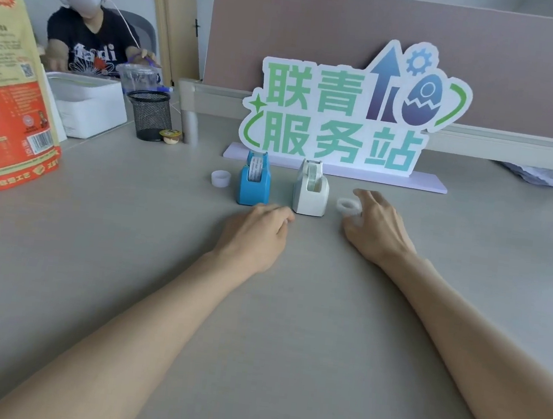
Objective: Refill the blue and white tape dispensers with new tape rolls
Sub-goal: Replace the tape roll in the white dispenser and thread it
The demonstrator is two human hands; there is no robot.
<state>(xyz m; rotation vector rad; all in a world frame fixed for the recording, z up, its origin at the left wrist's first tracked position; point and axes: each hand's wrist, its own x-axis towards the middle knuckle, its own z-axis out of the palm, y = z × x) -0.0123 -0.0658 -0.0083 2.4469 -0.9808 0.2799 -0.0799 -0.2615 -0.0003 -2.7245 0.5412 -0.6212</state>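
Note:
A blue tape dispenser [254, 184] and a white tape dispenser [310, 194] stand side by side on the grey desk, each with a tape roll in it. A small white ring [220, 178] lies left of the blue one. A translucent tape roll [347, 206] lies right of the white one. My left hand [257, 233] rests on the desk just in front of the two dispensers, fingers curled, holding nothing that I can see. My right hand [378, 226] lies beside the translucent roll, fingers spread around its right side; thumb near it.
A big standing sign [348, 114] on a lilac base is right behind the dispensers. At the left are an orange and yellow pouch [9, 92], a white box [87, 105], a black mesh pen cup [150, 114] and a small snack cup [170, 136]. Another person sits at the far left.

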